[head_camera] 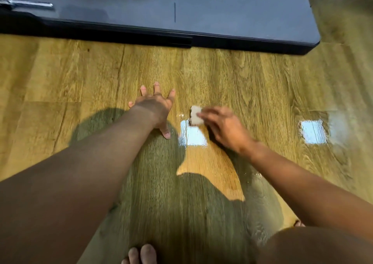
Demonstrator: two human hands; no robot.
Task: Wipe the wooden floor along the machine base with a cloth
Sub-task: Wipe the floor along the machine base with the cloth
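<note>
Left hand [155, 106] lies flat on the floor [262, 78], fingers spread open, likely bracing the crouch. At its 3 o'clock, the right hand [224, 126] has its fingers gripping the cloth [195, 118] against glossy boards. The base [222, 39] runs along 12 o'clock.

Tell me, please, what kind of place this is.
Probably an indoor room, perhaps a home or gym: a glossy wooden floor, a dark machine base standing on it, and square reflections of light in the floor.

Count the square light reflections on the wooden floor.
2. The middle reflection sits just below the cloth in the right hand; the right reflection lies further right. Arms could hide others.
</note>
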